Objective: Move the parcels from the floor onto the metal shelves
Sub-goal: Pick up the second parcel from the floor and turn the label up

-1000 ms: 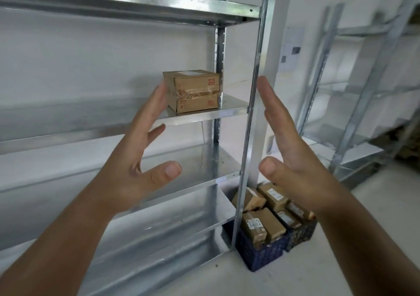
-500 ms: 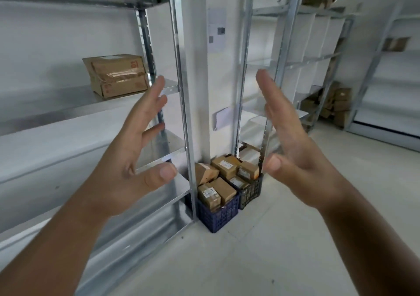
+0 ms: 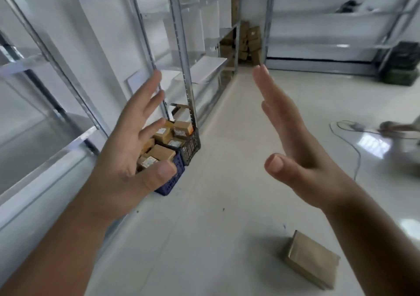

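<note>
Neither grip holds anything: left hand (image 3: 127,157) and right hand (image 3: 293,145) hang released, palms facing at box width, likely ready for the parcel (image 3: 311,259) lying on the floor (image 3: 216,205) below the right hand, away from the metal shelves (image 3: 45,136).

Stockroom / small warehouse. Bare galvanised metal shelves (image 3: 181,52) w/ slotted uprights along white walls, more racks (image 3: 329,14) at back. Plastic crates (image 3: 179,159) full of labelled cardboard parcels (image 3: 162,134), boxes stacked in corner (image 3: 250,43), loose parcel (image 3: 311,259) on pale tiled floor (image 3: 227,159).
</note>
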Demonstrator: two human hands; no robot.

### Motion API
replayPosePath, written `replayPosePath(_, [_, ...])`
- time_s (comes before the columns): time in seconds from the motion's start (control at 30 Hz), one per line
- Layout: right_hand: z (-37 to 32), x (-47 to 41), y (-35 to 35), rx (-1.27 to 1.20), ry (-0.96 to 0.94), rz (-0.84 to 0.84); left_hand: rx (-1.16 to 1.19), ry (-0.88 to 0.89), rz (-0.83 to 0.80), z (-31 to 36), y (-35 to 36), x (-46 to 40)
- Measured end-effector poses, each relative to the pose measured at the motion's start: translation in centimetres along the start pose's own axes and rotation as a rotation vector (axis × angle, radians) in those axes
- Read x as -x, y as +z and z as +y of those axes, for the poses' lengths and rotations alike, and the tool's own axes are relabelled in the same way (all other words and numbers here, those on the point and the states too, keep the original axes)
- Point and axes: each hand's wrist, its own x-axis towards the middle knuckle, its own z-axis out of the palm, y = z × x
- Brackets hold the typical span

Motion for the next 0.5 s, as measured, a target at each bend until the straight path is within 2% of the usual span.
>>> replayPosePath(0.2, [1.7,7.9,-2.3,-0.004,0.208,0.120,0.114,-0.053,-0.242,-3.5,7.5,-0.6])
replayPosePath(0.5, [3.3,18.7,-0.5,0.005,0.528,0.262,0.295,-0.138,-0.539,-9.1,16.6,1.9])
